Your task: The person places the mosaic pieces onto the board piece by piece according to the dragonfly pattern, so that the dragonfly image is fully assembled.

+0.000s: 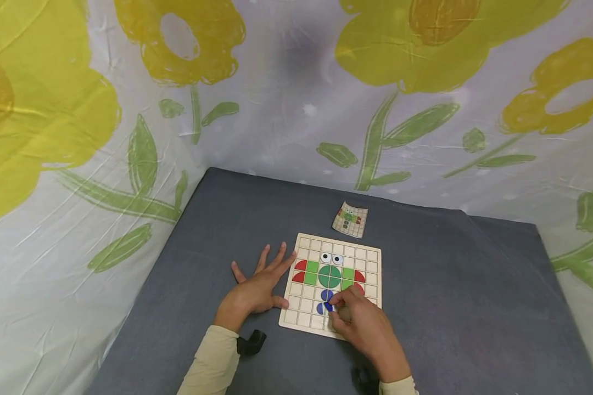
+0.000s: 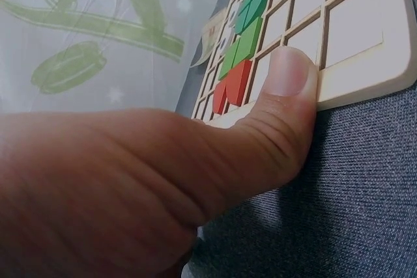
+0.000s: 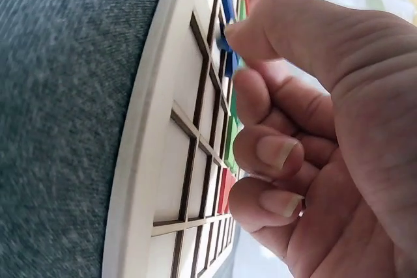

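Observation:
A wooden grid board (image 1: 296,317) lies on the table with coloured pieces set in its squares. Red quarter-circles (image 1: 298,276), light green squares (image 1: 311,272), a dark green circle (image 1: 329,276) of quarter pieces and two round eye pieces (image 1: 325,257) are on it. My left hand (image 1: 257,289) has its fingers spread, the thumb resting on the board's left edge. With thumb and forefinger, my right hand (image 1: 363,321) pinches a small blue piece (image 3: 223,40) at the lower middle squares, beside other blue pieces (image 1: 326,295). Its remaining fingers curl in toward the palm.
Beyond the board lies a small picture card (image 1: 350,220), slightly curled, printed with a similar coloured pattern on a grid. A dark grey cloth (image 1: 449,285) covers the table. Flowered fabric (image 1: 286,109) hangs behind it and on the left.

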